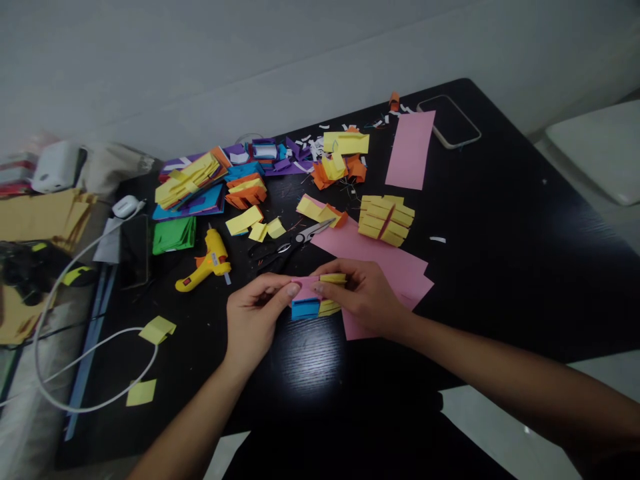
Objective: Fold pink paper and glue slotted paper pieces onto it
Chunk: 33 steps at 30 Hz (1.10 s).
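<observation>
My left hand (257, 317) pinches the left edge of a small folded paper piece, pink (306, 288) on top with a blue part (305, 309) below. My right hand (367, 297) grips the same piece from the right, its thumb on the pink, with a slit yellow paper part (330, 307) under its fingers. Beneath and behind my right hand lie pink sheets (377, 257). A slit yellow paper piece (386, 219) rests at their upper edge. Scissors (315, 231) lie just beyond my hands.
A yellow glue gun (207, 261) lies left of my hands on the black table (500, 267). Coloured paper bundles (193, 180), green paper (174, 235) and scraps spread behind. A phone (449, 121) and pink strip (411, 150) lie at back right; a white cable (93, 413) loops at left.
</observation>
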Available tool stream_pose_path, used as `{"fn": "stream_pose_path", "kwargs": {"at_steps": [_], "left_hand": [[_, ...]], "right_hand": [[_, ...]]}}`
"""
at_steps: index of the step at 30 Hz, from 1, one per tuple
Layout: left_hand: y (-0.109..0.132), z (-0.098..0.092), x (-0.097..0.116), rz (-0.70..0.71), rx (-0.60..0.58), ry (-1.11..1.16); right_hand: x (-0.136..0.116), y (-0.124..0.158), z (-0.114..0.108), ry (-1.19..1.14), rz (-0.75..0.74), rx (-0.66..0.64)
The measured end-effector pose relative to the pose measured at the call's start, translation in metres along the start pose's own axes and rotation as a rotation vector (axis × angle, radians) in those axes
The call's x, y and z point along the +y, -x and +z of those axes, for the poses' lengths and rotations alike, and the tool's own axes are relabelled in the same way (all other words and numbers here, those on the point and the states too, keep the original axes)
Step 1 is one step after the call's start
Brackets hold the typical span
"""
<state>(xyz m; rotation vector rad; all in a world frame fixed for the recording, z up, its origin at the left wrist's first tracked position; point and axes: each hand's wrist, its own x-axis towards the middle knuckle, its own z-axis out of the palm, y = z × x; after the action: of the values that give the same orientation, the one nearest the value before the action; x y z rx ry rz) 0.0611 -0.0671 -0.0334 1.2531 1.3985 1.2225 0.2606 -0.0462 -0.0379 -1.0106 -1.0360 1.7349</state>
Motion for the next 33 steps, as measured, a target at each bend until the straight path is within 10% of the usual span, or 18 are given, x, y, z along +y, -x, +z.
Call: {"fn": "stream_pose_path", "kwargs": {"at_steps": [33], "left_hand": [[0.0045,0.0023,-0.0003,0.202,-0.062,-0.16]], "right_hand": [[0.0076,-0.001,-0.0002,0.045,-0.03,0.038]]}}
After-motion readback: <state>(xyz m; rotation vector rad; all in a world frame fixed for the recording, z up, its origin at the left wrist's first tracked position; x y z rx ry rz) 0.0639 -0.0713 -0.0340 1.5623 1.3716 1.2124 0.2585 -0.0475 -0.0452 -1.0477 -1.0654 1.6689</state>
